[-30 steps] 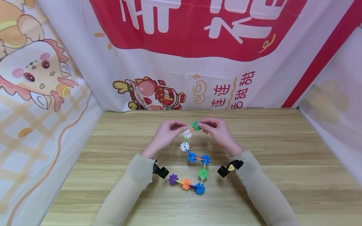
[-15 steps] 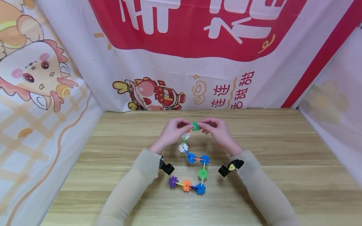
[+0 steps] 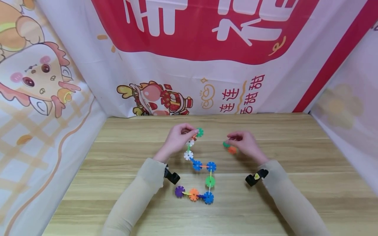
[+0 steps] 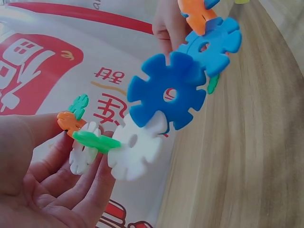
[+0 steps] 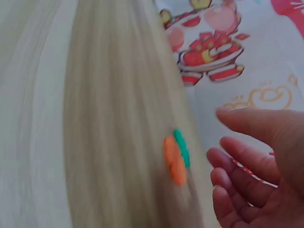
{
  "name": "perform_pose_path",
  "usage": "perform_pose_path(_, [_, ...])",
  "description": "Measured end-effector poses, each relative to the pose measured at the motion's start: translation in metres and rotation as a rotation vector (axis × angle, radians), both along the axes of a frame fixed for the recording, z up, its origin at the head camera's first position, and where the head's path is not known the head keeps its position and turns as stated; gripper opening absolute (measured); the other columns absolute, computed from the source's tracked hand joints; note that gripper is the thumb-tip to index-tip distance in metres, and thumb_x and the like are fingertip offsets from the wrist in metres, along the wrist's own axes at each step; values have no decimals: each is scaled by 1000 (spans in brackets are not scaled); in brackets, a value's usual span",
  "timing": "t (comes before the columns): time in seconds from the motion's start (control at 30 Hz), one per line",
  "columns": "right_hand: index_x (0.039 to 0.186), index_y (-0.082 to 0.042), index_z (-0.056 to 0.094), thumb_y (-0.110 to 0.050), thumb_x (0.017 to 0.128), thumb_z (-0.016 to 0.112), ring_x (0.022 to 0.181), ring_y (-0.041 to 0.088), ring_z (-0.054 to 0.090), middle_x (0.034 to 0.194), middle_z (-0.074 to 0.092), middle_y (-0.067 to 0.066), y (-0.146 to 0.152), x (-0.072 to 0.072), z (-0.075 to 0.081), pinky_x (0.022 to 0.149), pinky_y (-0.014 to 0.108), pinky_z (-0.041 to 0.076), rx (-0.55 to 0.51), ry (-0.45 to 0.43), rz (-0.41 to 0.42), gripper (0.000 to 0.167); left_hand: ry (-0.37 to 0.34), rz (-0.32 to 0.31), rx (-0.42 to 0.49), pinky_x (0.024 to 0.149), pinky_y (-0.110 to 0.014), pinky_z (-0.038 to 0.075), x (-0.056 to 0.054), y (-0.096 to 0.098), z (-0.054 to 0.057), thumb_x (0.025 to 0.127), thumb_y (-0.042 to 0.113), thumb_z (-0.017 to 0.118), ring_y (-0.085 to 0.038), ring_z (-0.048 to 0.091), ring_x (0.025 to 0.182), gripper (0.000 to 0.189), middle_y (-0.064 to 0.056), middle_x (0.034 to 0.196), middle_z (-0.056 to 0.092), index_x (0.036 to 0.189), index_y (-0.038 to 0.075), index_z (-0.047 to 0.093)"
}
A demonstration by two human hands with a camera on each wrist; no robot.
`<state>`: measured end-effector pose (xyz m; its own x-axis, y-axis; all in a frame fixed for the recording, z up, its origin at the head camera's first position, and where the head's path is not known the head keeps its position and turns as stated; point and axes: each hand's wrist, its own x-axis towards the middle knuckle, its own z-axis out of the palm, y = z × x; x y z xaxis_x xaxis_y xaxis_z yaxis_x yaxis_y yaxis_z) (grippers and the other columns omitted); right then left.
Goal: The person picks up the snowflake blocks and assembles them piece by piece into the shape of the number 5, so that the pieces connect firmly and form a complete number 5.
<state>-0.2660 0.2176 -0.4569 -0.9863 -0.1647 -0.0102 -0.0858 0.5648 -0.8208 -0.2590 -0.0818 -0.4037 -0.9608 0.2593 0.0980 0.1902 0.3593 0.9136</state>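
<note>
A chain of slotted plastic snowflake discs bends across the table in the head view. Its top end has a green disc (image 3: 199,132); a purple disc (image 3: 179,191) forms the near end. My left hand (image 3: 177,139) pinches the orange disc (image 4: 70,122) just below that green one. White discs (image 4: 135,147) and a large blue disc (image 4: 168,92) hang on from there. My right hand (image 3: 245,143) is off the chain, thumb and fingers apart, beside a loose green disc (image 5: 182,148) and loose orange discs (image 5: 175,164) on the table.
The wooden table (image 3: 283,190) runs back to a white cloth wall (image 3: 280,88) with red print. Patterned cloth (image 3: 44,137) stands at the left side. Both wrists carry black camera straps (image 3: 172,175).
My right hand has let go of the green end disc and moved right and nearer, to the loose discs. The left hand has moved onto the chain's top end, which has shifted slightly left.
</note>
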Motion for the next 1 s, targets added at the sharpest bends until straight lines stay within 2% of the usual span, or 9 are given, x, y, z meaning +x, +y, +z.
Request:
perform_pose_path(0.2, [121, -3, 70, -26, 88, 83, 99, 27, 62, 109, 69, 11, 5, -4, -9, 85, 41, 53, 94, -30, -13, 43, 14, 9, 20, 77, -35, 55, -1, -1, -3, 99, 25, 70, -19, 66, 87, 17, -2, 94, 71, 104, 9, 72])
perform_pose_path(0.37, [116, -4, 72, -27, 88, 83, 94, 26, 60, 104, 68, 10, 3, -5, -12, 82, 39, 53, 133, -42, -11, 38, 13, 11, 33, 77, -35, 56, -1, -1, -4, 99, 24, 71, -20, 67, 86, 16, -3, 94, 72, 104, 8, 72])
perform_pose_path(0.7, [112, -5, 70, -24, 90, 81, 90, 26, 59, 101, 66, 10, 0, -7, -10, 80, 38, 52, 124, -100, -16, 32, 5, 13, 28, 79, -35, 55, 0, -2, -5, 98, 23, 71, -20, 66, 88, 16, -2, 95, 71, 105, 9, 72])
perform_pose_path(1.0, [109, -6, 69, -14, 90, 80, 91, 26, 63, 101, 69, 9, -4, -7, -9, 79, 38, 55, 50, -45, 0, 24, 7, 13, 21, 80, -36, 55, 1, 0, -4, 99, 23, 71, -20, 66, 87, 15, -2, 94, 72, 104, 10, 72])
